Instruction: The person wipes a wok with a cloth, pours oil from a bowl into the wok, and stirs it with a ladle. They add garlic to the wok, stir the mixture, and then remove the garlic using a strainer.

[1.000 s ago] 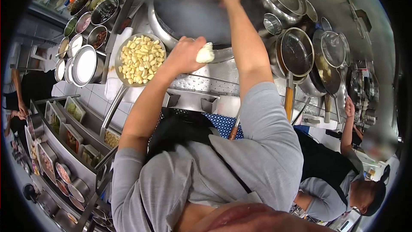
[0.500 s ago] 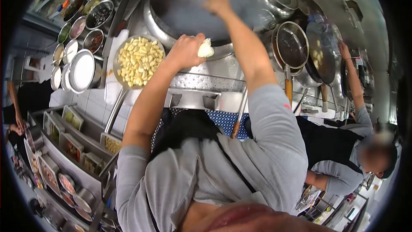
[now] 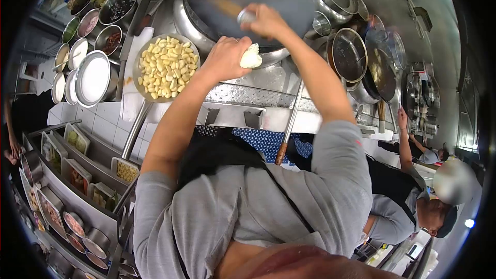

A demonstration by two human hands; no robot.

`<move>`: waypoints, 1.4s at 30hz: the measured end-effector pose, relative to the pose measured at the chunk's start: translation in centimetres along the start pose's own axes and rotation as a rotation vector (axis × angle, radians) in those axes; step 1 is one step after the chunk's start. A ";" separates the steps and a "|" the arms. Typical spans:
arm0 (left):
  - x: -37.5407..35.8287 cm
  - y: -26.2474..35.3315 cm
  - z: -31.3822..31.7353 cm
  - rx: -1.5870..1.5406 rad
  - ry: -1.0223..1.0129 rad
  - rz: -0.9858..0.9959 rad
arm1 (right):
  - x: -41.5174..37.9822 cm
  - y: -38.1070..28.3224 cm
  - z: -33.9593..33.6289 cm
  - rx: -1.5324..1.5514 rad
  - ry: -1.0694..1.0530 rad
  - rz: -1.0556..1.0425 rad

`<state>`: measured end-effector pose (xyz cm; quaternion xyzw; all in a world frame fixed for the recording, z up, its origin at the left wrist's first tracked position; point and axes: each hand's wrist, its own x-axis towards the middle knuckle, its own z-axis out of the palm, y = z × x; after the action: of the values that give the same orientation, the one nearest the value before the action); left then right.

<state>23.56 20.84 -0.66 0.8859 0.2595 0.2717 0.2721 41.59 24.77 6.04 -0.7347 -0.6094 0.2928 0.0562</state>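
My left hand [image 3: 223, 58] is closed around a crumpled white cloth [image 3: 251, 57] at the near rim of a large steaming wok [image 3: 192, 26]. Over the wok, my right hand [image 3: 266, 21] grips what looks like a wok brush [image 3: 226, 6], with a tan end and a silvery band. Its far end is blurred by motion and steam, and steam hides much of the wok's inside. To the left of my left hand, a long-handled strainer or pan [image 3: 138, 124] holds pale yellow, chunky pieces [image 3: 168, 67].
Metal bowls of ingredients [image 3: 118, 6] stand at upper left, and ingredient trays [image 3: 77, 173] at lower left. Stacked strainers [image 3: 350, 54] are on the right. A long wood-ended handle [image 3: 289, 124] crosses the counter edge. A co-worker [image 3: 395, 196] reaches toward another wok [image 3: 381, 75].
My right hand has come back toward me and lower over the wok, bringing the brush into clearer view. My left hand stays at the rim with the cloth. The view has shifted slightly.
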 end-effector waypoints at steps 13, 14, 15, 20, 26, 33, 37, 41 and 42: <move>0.2 -0.1 0.3 0.007 0.057 0.056 | -0.3 0.2 -1.1 0.005 0.073 -0.059; -0.2 0.1 0.5 0.004 0.061 0.056 | -3.0 -1.3 -0.7 0.079 -0.059 -0.047; -0.2 0.2 0.5 0.002 0.076 0.083 | -3.4 1.2 -1.4 0.058 -0.067 -0.180; -0.2 0.5 0.0 0.024 -0.002 0.033 | -3.2 17.5 -14.2 -0.520 0.562 0.094; -0.5 0.2 0.3 0.028 0.008 0.055 | -11.0 13.0 -1.5 0.809 0.923 0.039; -0.3 0.5 0.0 0.119 -0.024 0.124 | -21.8 9.2 23.1 0.839 0.956 0.422; 0.0 1.5 -0.3 0.145 -0.063 0.030 | -24.9 8.5 19.9 0.430 0.749 0.505; -1.2 0.6 0.5 0.125 0.075 0.135 | -25.8 10.1 22.8 -0.244 0.919 0.265; -1.4 0.6 0.6 0.105 0.084 0.145 | -26.4 8.6 22.8 -0.203 0.982 0.156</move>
<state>23.10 19.38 -1.16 0.9032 0.2198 0.3136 0.1936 35.39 -8.20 -6.93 -0.8308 -0.4796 -0.1446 0.2424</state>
